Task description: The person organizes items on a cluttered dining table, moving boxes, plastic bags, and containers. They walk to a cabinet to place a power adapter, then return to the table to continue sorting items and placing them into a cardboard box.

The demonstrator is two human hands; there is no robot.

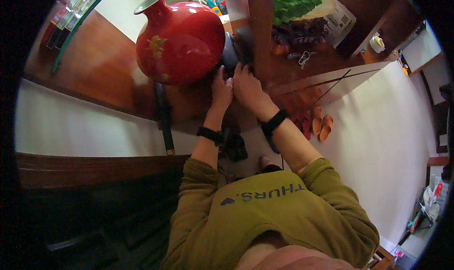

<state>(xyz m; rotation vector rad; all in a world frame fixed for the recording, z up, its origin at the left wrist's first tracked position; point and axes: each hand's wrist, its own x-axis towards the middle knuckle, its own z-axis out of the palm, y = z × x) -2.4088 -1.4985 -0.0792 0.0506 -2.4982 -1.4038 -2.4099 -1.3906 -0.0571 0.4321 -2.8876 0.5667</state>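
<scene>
A round red vase (181, 44) with a narrow neck, pale rim and gold motif stands on a brown wooden cabinet top. Right of it is a smooth grey object (230, 51), partly hidden by the vase and in shadow. My left hand (222, 90) reaches in at the vase's lower right, fingers pointing towards the grey object. Close beside it, my right hand (247, 85) has its fingertips at the near end of that same object. Shadow hides whether either hand grips it. Both wrists wear black bands.
A wooden post (259, 32) rises just right of my hands. Beyond it, a green leaf-like ornament (298, 2) and keys (304, 58) occupy a shelf. A dark stick-like object (165, 124) juts from the cabinet edge. Orange slippers (321, 124) lie on the floor.
</scene>
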